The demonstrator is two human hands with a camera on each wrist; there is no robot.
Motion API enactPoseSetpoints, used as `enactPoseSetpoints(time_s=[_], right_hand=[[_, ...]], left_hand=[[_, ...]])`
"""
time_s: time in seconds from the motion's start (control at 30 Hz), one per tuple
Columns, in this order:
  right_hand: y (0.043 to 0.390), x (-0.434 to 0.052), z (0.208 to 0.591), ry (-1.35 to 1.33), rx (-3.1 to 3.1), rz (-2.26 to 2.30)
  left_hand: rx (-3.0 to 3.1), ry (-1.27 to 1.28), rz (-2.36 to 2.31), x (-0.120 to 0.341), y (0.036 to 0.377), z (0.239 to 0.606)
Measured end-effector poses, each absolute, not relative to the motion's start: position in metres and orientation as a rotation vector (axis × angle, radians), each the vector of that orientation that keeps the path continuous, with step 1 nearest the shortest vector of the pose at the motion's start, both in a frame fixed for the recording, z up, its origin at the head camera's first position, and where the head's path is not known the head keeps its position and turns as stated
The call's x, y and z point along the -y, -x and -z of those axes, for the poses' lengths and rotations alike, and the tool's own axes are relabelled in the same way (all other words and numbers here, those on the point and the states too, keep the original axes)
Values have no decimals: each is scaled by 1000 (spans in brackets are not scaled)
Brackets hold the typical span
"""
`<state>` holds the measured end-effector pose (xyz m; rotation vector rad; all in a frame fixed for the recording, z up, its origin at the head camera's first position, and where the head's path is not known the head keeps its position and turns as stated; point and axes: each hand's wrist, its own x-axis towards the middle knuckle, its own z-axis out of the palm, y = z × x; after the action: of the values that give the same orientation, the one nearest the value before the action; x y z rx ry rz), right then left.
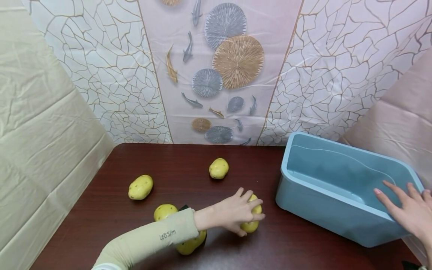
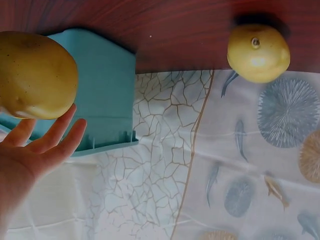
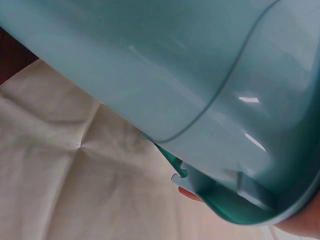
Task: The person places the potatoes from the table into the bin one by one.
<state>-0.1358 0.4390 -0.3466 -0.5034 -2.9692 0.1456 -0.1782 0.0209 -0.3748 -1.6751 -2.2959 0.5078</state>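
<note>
My left hand (image 1: 237, 212) reaches across the table from the left, its fingers curved round a yellow potato (image 1: 255, 223). In the left wrist view the same potato (image 2: 37, 75) sits against the fingertips of that hand (image 2: 37, 155). At the right, my right hand (image 1: 410, 210) lies over the near right rim of a blue plastic bin (image 1: 324, 213), fingers spread and fairly straight. The right wrist view shows the bin wall (image 3: 150, 75) close up, with most of that hand hidden behind the rim and a fingertip (image 3: 189, 195) peeking out.
One potato (image 1: 140, 187) lies at the left of the dark wooden table (image 1: 182, 161), another (image 1: 219, 168) towards the back. Two more, a potato (image 1: 165, 212) and a lower one (image 1: 190, 245), are partly covered by the left sleeve (image 1: 152, 238). Patterned cloth (image 1: 219, 123) hangs behind the table.
</note>
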Motion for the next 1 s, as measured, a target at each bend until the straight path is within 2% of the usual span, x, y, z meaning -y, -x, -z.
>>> enactPoseSetpoints(time_s=[1.0], right_hand=[[135, -441, 349, 481, 2955, -142]], left_hand=[[2197, 1623, -458, -34, 179, 334]])
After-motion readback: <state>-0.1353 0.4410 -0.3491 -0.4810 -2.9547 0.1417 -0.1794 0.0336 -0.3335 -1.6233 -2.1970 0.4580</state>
